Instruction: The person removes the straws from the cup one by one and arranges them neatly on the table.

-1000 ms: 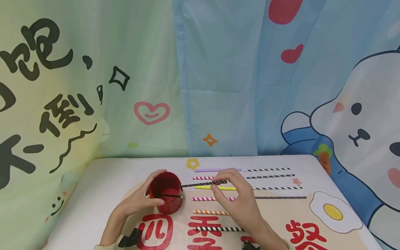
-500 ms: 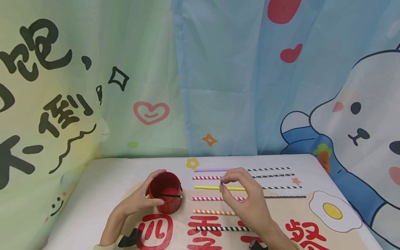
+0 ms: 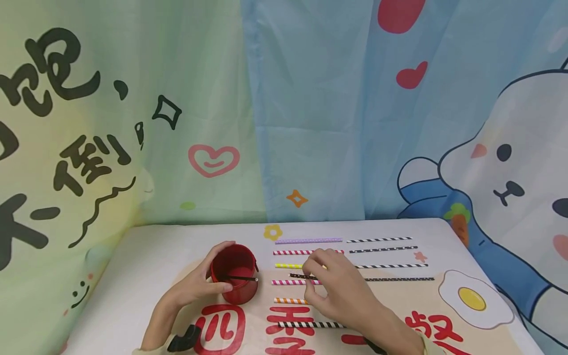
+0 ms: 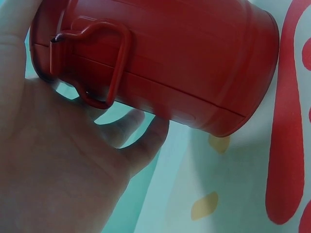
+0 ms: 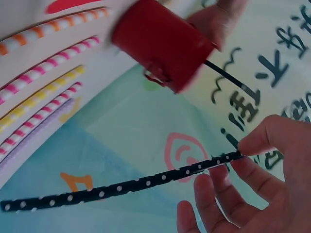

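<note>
My left hand (image 3: 195, 283) grips a red metal bucket (image 3: 243, 293) by its side, thumb at the rim, at the table's left. In the left wrist view the bucket shows a small wire handle (image 4: 119, 63). A dark straw (image 3: 241, 278) leans inside, its end poking past the rim. Right of the bucket, my right hand (image 3: 343, 291) pinches a black straw with white dots (image 5: 148, 182) near one end, between thumb and forefinger. The rest of that straw extends free, above the striped straws; in the head view the hand hides part of it.
Below and around the right hand lie two columns of straws, among them a purple straw (image 3: 308, 241), an orange-striped straw (image 3: 290, 300) and a black dotted straw (image 3: 399, 279). A printed cloth covers the table (image 3: 168, 246); a curtain (image 3: 310, 98) hangs behind.
My right hand has drawn the dotted straw back from the bucket's rim, turned it round and lowered it over the straws. The left hand and bucket stay put.
</note>
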### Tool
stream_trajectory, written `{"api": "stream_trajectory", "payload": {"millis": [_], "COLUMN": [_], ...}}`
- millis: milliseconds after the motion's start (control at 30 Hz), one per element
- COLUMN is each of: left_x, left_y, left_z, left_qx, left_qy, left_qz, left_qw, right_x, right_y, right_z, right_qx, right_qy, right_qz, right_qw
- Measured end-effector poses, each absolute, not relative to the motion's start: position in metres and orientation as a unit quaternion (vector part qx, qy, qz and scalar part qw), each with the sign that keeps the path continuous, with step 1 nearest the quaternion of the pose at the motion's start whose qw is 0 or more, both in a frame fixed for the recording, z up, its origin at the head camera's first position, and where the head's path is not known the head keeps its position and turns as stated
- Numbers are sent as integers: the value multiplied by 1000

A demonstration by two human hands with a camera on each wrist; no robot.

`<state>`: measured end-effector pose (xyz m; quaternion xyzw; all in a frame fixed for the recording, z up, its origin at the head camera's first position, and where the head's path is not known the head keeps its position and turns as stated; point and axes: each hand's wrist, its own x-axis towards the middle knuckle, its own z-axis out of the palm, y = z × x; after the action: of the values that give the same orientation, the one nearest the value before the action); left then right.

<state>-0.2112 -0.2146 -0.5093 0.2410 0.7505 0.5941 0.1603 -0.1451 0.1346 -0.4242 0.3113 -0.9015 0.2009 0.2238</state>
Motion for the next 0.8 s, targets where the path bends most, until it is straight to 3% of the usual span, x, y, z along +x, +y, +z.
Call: {"api": "stream_trajectory", "payload": {"millis": [200, 533, 800], "left_x": [-211, -211, -212], "left_y": [-215, -215, -216], "left_z": [-509, -509, -510], "left_qx": [242, 249, 251], "left_qy": [752, 756, 757], "left_qz": [592, 585, 582], "left_qw": [160, 157, 155], "right_x": [-149, -149, -148], "right_y": [138, 154, 168], "right_z": [-436, -449, -456], "right_qx": [337, 314, 326], "right_qy": [-907, -937, -932], "right_qz": [123, 55, 39], "right_qw": [222, 141, 153]}}
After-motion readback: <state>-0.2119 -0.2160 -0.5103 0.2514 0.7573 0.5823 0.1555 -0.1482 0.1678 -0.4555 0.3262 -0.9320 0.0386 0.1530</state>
